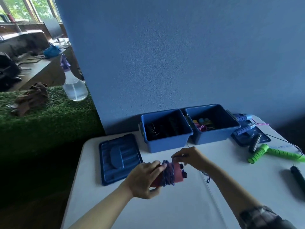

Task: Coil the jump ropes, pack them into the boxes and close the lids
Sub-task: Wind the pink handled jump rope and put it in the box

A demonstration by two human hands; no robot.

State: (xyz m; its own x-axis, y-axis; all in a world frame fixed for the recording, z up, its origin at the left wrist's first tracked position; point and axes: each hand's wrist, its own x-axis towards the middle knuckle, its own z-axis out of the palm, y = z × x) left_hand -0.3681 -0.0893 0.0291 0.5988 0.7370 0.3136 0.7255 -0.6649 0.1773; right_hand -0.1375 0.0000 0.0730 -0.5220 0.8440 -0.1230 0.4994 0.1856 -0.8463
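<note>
Centrally, low over the white table (165,209), a pink-handled jump rope (171,175) with purple cord wound round its handles is gripped by the left hand (143,179), while the right hand (189,157) pinches the cord at its top. At twelve o'clock stand two open blue boxes (166,142) (212,138); a blue lid (118,158) lies at ten o'clock, green rope handles (264,153) at two o'clock.

A single head-worn wide-angle view looks forward and down from close above the person's two hands, left hand (145,178) and right hand (189,157), with the white table (165,209) beneath them.
</note>
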